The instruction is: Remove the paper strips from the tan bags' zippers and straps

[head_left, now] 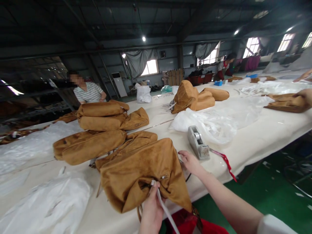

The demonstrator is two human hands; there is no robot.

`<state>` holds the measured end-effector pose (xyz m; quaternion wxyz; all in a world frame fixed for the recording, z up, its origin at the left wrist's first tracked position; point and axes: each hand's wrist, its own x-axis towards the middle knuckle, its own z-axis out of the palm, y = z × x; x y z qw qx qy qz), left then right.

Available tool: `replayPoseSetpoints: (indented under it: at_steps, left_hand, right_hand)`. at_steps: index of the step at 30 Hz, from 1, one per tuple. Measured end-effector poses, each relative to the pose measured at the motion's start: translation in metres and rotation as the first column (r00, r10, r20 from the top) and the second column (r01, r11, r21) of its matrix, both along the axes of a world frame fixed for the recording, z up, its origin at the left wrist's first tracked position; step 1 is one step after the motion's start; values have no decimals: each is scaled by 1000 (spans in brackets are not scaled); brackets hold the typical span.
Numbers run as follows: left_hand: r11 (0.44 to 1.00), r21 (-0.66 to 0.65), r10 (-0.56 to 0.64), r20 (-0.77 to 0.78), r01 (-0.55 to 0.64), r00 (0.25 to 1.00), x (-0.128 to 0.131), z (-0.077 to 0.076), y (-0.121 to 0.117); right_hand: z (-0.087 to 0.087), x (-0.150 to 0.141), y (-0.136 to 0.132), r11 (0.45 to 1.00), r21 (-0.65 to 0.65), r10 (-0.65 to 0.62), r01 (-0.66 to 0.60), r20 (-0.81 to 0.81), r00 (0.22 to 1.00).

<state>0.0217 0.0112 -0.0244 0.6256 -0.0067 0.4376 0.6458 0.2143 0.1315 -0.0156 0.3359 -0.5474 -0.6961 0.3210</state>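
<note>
A tan suede-like bag [138, 165] lies on the table right in front of me, its zipped opening bunched toward me. My left hand [153, 206] is closed at that opening, pinching the end of a white strip [167, 209] that hangs down toward me. Just off the bag's right edge is my right hand [191, 163], fingers stretched out and apart, with nothing visible held in them. A thin dark item beneath it is too small to name. Behind that hand stands a grey tape dispenser [198, 143] with a red ribbon [226, 164] trailing from it.
More tan bags [90, 146] lie at the left, and others [187, 97] farther back. Clear plastic bags [207, 126] spread across the cream tabletop [253, 136]. A person [87, 91] in stripes is across the table; another person's hand [305, 97] touches a tan item at right.
</note>
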Motion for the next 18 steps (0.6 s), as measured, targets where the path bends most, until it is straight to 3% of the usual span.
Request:
replayPoseSetpoints:
  at_steps: [2, 4, 6, 9, 13, 15, 18]
  left_hand:
    - [999, 31, -24, -70, 26, 997, 5, -9, 5]
    - [997, 53, -43, -182, 54, 982, 9, -14, 11]
    - [993, 51, -85, -277, 103, 957, 10, -14, 17]
    - [976, 26, -201, -291, 218, 935, 5, -5, 17]
    - [936, 2, -339, -270, 353, 901, -12, 10, -5]
    - [906, -61, -414, -343, 420, 843, -21, 12, -23]
    - [845, -202, -519, -533, 495, 668, -33, 8, -54]
  right_hand:
    - [0, 14, 6, 991, -130, -38, 8, -229, 973]
    - [-5, 19, 8, 979, -201, -26, -41, -323, 946]
    - [-15, 18, 11, 985, -173, -30, -21, -288, 957]
    - [-33, 11, 15, 994, -112, -29, 9, -176, 984]
    - [-47, 7, 21, 997, -69, 32, -41, -125, 992]
    - [-47, 8, 22, 999, -44, 5, -11, -129, 992]
    - [-42, 10, 19, 999, -32, -11, 9, -62, 998]
